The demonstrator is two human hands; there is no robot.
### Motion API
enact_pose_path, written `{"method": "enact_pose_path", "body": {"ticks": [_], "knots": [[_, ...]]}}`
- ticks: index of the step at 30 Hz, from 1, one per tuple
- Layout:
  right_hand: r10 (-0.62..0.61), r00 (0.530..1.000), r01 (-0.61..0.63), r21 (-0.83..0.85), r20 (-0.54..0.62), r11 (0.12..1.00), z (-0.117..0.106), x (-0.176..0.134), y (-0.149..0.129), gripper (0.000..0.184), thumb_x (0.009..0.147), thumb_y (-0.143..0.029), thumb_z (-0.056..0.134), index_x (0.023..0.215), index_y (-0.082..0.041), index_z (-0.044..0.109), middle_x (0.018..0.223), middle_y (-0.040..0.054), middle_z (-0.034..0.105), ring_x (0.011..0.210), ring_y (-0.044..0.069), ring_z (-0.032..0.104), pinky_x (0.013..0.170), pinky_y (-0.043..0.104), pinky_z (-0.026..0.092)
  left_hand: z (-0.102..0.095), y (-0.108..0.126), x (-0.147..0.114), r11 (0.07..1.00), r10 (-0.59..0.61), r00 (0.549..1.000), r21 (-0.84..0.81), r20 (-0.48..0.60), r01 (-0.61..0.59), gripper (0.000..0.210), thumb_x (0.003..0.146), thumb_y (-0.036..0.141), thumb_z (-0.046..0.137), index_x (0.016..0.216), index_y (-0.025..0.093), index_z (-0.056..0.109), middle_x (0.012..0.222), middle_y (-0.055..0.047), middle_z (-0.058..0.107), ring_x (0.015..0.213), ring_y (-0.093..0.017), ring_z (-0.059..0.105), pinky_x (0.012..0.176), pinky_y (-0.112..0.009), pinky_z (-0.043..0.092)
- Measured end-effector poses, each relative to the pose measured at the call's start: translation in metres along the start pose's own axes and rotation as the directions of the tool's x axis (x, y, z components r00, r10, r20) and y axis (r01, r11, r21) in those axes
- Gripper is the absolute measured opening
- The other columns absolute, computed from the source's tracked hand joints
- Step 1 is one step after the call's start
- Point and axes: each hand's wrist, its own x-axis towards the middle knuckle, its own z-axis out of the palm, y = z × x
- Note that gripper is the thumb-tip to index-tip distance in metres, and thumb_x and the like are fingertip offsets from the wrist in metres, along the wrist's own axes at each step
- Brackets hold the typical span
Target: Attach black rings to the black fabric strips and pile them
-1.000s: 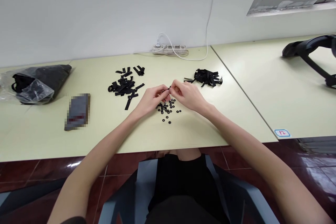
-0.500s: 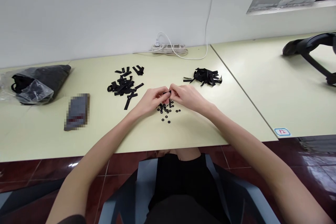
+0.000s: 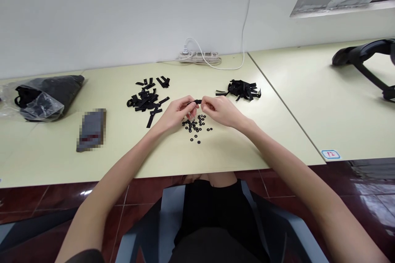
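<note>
One short black band is spanning the gap between the two hands, on the near side of the power strip. It is looking dark, narrow and flat, with both ends hidden in the grip. From my distant seat I'm seeing the left hand pinching one end between thumb and fingers, while the right hand is holding its fingers folded on the other; whether either is also gripping a ring, I can't tell at this size.

Far right of the power strip, on its near side, a white, blue-bordered label is showing "12" in red.

I'm counting two heaps of bands: the left heap is lying left of the power strip and nearer, the right heap right of it and nearer. One scatter of small black rings is spreading straight in front of the power strip, five pieces lying apart, the others too crowded to count. One plastic bag is resting far left of the power strip.
</note>
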Motion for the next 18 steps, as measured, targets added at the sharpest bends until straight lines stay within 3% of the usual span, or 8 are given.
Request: {"method": "enact_pose_path", "body": {"ticks": [4,7,10,13,15,18], "knots": [[-0.068,0.987,0.058,0.074,0.144,0.996,0.001,-0.004,-0.001,0.019,0.104,-0.026,0.054,0.085,-0.026,0.056,0.070,-0.0032,0.057,0.064,0.016,0.046,0.071,0.036,0.035,-0.007,-0.001,0.003,1.000,0.001,0.997,0.011,-0.072,0.000,0.039,0.107,0.062,0.074,0.098,0.024,0.076,0.079,-0.003,0.071,0.066,-0.016,0.063,0.067,-0.034,0.055],[-0.121,0.971,0.104,0.089,0.205,0.991,0.003,-0.005,-0.001,0.013,0.104,-0.024,0.057,0.106,-0.027,0.070,0.072,-0.0050,0.061,0.065,0.017,0.052,0.072,0.034,0.039,-0.010,-0.003,0.005,1.000,-0.011,0.997,0.003,-0.076,0.011,0.039,0.106,0.062,0.074,0.098,0.023,0.076,0.079,-0.004,0.071,0.066,-0.016,0.061,0.066,-0.034,0.053],[-0.185,0.979,0.183,0.031,0.085,0.983,0.005,-0.004,0.001,0.020,0.107,-0.023,0.058,0.121,-0.027,0.071,0.084,-0.0016,0.070,0.076,0.020,0.063,0.076,0.035,0.046,-0.011,0.000,0.005,0.999,-0.052,0.997,-0.011,-0.064,0.051,0.036,0.106,0.057,0.074,0.093,0.023,0.072,0.079,-0.004,0.068,0.067,-0.015,0.059,0.067,-0.033,0.051],[-0.301,0.946,0.287,-0.123,-0.118,0.950,0.006,-0.002,0.006,0.017,0.110,-0.024,0.061,0.124,-0.026,0.069,0.116,0.0095,0.079,0.108,0.030,0.070,0.093,0.044,0.055,-0.013,0.006,0.004,0.988,-0.144,0.990,-0.056,0.002,0.144,0.033,0.107,0.049,0.073,0.089,0.022,0.068,0.081,-0.002,0.064,0.068,-0.013,0.055,0.070,-0.031,0.051],[-0.355,0.924,0.325,-0.198,-0.141,0.925,0.007,0.000,0.008,0.017,0.112,-0.025,0.062,0.127,-0.027,0.069,0.129,0.0122,0.079,0.120,0.033,0.069,0.101,0.049,0.057,-0.014,0.010,0.002,0.975,-0.191,0.978,-0.100,0.087,0.200,0.032,0.108,0.048,0.072,0.089,0.021,0.069,0.080,-0.001,0.061,0.068,-0.013,0.052,0.071,-0.030,0.050],[-0.350,0.933,0.324,-0.218,-0.090,0.920,0.008,-0.001,0.010,0.018,0.116,-0.024,0.059,0.129,-0.027,0.070,0.124,0.0099,0.082,0.112,0.030,0.072,0.096,0.044,0.058,-0.014,0.013,0.000,0.964,-0.204,0.960,-0.133,0.194,0.231,0.035,0.109,0.051,0.070,0.091,0.022,0.069,0.078,-0.001,0.056,0.069,-0.014,0.050,0.069,-0.030,0.047]]}}
